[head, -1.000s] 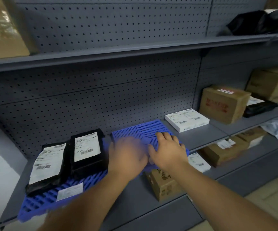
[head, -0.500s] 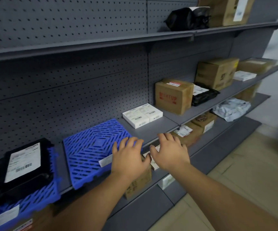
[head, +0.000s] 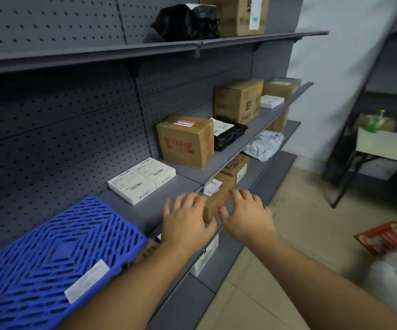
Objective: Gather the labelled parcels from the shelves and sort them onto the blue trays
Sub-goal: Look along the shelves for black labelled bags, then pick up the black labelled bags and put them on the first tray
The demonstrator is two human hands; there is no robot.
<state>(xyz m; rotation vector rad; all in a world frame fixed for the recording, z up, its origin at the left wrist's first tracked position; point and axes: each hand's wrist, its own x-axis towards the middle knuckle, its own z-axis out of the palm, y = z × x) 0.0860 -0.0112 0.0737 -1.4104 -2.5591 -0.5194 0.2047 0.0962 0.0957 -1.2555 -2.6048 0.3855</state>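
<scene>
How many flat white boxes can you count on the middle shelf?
2. One white box lies beside the blue tray; another sits farther along, between two brown cartons. More may be hidden.

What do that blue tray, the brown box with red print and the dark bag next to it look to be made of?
The blue tray looks like moulded hard plastic: an even colour and a slotted grid. The brown box looks like matte corrugated cardboard, with folded edges and red printing. The dark bag seems to be thin plastic film, glossy and wrinkled, though blur leaves that open.
</scene>
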